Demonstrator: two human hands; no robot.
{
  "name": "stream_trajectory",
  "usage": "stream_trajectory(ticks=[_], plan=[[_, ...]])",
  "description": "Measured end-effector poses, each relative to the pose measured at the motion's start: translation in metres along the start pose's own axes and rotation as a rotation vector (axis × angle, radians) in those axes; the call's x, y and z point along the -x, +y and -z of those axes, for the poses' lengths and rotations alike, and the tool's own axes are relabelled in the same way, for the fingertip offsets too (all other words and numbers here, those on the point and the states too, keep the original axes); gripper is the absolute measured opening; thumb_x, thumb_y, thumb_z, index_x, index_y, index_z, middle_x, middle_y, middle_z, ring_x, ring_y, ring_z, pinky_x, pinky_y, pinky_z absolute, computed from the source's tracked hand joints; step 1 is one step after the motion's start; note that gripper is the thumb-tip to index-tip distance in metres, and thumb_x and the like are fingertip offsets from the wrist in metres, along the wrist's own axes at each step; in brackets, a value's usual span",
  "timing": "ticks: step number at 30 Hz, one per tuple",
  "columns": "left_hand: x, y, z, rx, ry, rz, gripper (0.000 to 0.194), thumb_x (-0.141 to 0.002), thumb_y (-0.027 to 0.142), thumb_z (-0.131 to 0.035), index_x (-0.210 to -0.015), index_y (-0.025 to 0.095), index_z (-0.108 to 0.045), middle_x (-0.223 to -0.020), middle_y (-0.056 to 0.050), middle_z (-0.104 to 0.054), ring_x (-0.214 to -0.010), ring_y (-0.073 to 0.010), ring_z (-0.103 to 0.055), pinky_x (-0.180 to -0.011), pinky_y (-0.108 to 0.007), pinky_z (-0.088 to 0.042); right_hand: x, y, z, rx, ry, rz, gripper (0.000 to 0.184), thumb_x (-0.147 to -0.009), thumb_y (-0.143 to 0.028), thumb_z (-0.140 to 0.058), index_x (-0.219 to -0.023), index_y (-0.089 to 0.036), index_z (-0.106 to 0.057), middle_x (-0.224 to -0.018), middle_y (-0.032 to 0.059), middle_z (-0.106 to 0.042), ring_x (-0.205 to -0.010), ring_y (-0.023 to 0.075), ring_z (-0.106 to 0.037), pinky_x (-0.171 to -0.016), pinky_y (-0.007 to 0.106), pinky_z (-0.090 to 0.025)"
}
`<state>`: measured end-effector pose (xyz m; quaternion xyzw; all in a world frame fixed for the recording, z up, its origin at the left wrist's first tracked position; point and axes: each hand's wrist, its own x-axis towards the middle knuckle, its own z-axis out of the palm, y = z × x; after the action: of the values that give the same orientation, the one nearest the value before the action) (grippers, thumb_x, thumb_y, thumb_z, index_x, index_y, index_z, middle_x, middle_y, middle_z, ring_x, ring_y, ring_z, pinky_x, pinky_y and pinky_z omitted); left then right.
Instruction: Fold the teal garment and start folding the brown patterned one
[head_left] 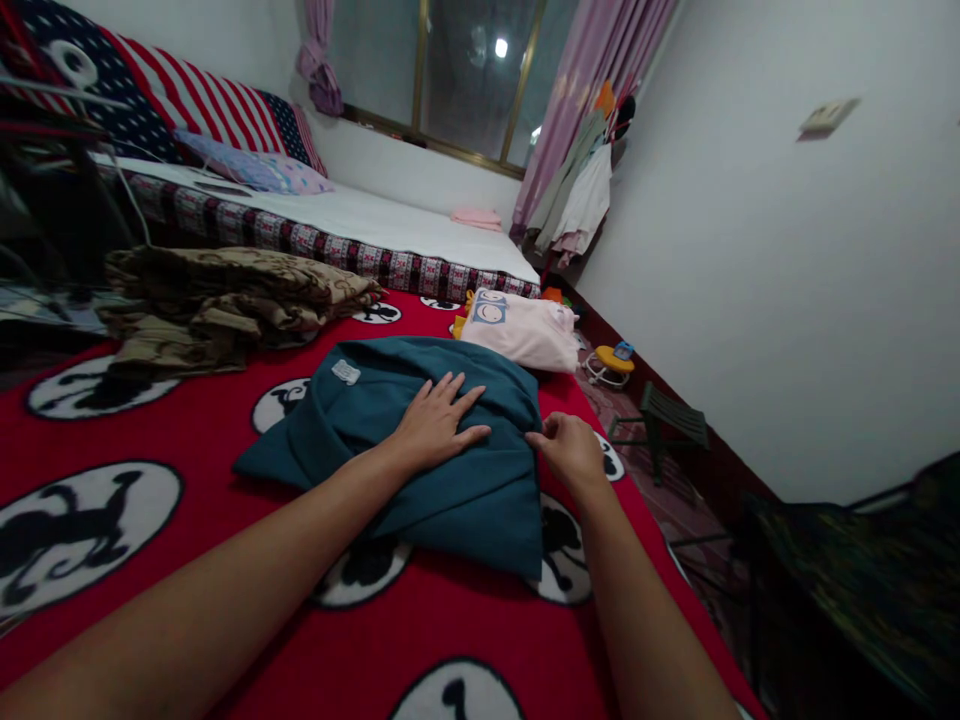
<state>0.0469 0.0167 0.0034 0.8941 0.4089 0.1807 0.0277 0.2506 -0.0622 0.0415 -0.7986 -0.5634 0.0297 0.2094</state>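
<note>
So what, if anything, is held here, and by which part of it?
The grip of the right hand appears to pinch the folded teal shirt by its right-side edge. The left hand lies spread on top, holding nothing.

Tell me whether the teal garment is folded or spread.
Folded, at least partly: the teal garment lies in overlapping layers, its white label facing up.

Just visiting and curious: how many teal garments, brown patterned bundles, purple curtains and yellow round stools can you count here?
Teal garment: 1
Brown patterned bundle: 1
Purple curtains: 2
Yellow round stool: 1
Total: 5
</note>
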Motion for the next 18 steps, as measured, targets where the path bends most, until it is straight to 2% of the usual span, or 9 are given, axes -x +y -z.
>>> stream_trajectory(ticks=[2,4,6,9,11,13,15,18], plan=[[0.0,-0.001,0.001,0.016,0.001,0.029,0.075,-0.089,0.071,-0.033,-0.151,0.029,-0.032,-0.158,-0.01,-0.029,-0.146,-0.029,-0.022,-0.117,-0.048,-0.02,-0.002,0.002,-0.001,-0.356,-0.044,0.091,0.021,-0.069,-0.034,-0.069,-0.064,-0.019,-0.056,-0.064,0.0012,-0.06,-0.064,0.0159,-0.055,-0.059,0.026,-0.035],[-0.002,-0.002,0.002,0.033,-0.009,0.059,0.079,-0.087,0.074,-0.033,-0.151,0.028,-0.03,-0.158,-0.01,-0.027,-0.146,-0.0289,-0.021,-0.117,-0.048,-0.02,-0.004,0.007,-0.002,-0.772,-0.192,0.122,0.026,-0.068,-0.039,-0.072,-0.067,-0.019,-0.055,-0.063,-0.0016,-0.057,-0.058,0.0126,-0.051,-0.056,0.024,-0.036],[-0.003,-0.004,0.003,0.047,-0.032,0.093,0.085,-0.083,0.077,-0.034,-0.152,0.027,-0.029,-0.159,-0.009,-0.026,-0.147,-0.0289,-0.02,-0.117,-0.048,-0.018,-0.006,0.015,-0.004,-1.102,-0.339,0.054,0.034,-0.064,-0.044,-0.077,-0.071,-0.019,-0.055,-0.061,-0.0045,-0.053,-0.05,0.008,-0.044,-0.049,0.02,-0.032],[-0.006,-0.007,0.004,0.055,-0.079,0.128,0.093,-0.078,0.082,-0.037,-0.151,0.027,-0.03,-0.159,-0.009,-0.023,-0.147,-0.0288,-0.018,-0.118,-0.048,-0.017,-0.008,0.029,-0.008,-1.335,-0.469,-0.099,0.043,-0.057,-0.042,-0.084,-0.068,-0.019,-0.05,-0.052,-0.0101,-0.041,-0.04,0.0016,-0.026,-0.04,0.016,-0.019],[-0.007,-0.008,0.003,0.052,-0.1,0.133,0.095,-0.076,0.084,-0.038,-0.151,0.027,-0.031,-0.16,-0.009,-0.022,-0.147,-0.0289,-0.017,-0.118,-0.048,-0.016,-0.008,0.034,-0.012,-1.378,-0.535,-0.165,0.046,-0.053,-0.039,-0.087,-0.067,-0.019,-0.048,-0.049,-0.0125,-0.035,-0.038,0.0002,-0.021,-0.039,0.015,-0.016],[-0.007,-0.008,0.002,0.044,-0.1,0.13,0.096,-0.075,0.084,-0.038,-0.151,0.026,-0.031,-0.16,-0.01,-0.022,-0.148,-0.0289,-0.017,-0.118,-0.048,-0.015,-0.008,0.034,-0.015,-1.368,-0.533,-0.182,0.044,-0.054,-0.039,-0.086,-0.071,-0.019,-0.05,-0.05,-0.0123,-0.036,-0.038,0.0013,-0.026,-0.039,0.015,-0.02],[-0.007,-0.008,0.001,0.037,-0.09,0.13,0.096,-0.075,0.084,-0.038,-0.151,0.026,-0.031,-0.16,-0.01,-0.022,-0.148,-0.0289,-0.016,-0.118,-0.048,-0.015,-0.008,0.031,-0.017,-1.241,-0.412,-0.171,0.042,-0.058,-0.043,-0.082,-0.077,-0.02,-0.053,-0.054,-0.0093,-0.045,-0.041,0.0041,-0.037,-0.04,0.016,-0.025],[-0.006,-0.007,0.0,0.031,-0.08,0.129,0.095,-0.076,0.083,-0.038,-0.151,0.025,-0.032,-0.159,-0.01,-0.023,-0.148,-0.0289,-0.017,-0.118,-0.049,-0.015,-0.008,0.027,-0.019,-0.81,-0.144,-0.17,0.04,-0.061,-0.047,-0.078,-0.079,-0.019,-0.057,-0.061,-0.0026,-0.058,-0.048,0.0101,-0.05,-0.041,0.02,-0.032]])
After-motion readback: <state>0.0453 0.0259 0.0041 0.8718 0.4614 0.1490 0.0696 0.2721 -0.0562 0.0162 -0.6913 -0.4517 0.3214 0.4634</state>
